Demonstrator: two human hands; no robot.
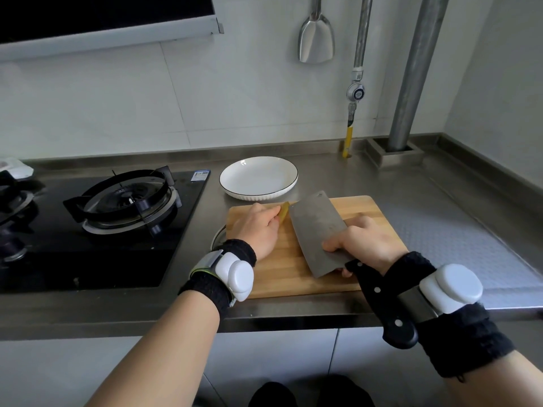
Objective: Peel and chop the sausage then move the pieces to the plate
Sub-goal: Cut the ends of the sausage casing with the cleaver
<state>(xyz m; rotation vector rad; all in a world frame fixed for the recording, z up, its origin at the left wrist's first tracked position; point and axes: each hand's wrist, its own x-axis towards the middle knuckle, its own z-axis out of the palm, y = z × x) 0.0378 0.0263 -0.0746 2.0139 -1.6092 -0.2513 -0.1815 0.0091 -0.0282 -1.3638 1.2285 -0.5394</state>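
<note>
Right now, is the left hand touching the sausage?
Touching. The head view shows the left hand pressed over the sausage on the cutting board, only its yellowish end showing beside the cleaver.

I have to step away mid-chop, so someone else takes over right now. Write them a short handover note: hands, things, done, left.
Left hand: pins the yellowish sausage on the wooden cutting board.
Right hand: grips the black-handled steel cleaver, blade beside the sausage's exposed end.
White round plate with dark rim: behind the board, holds nothing.
Done: no cut pieces visible; peeling cannot be judged.
Left: chop, then move pieces to the plate.
</note>
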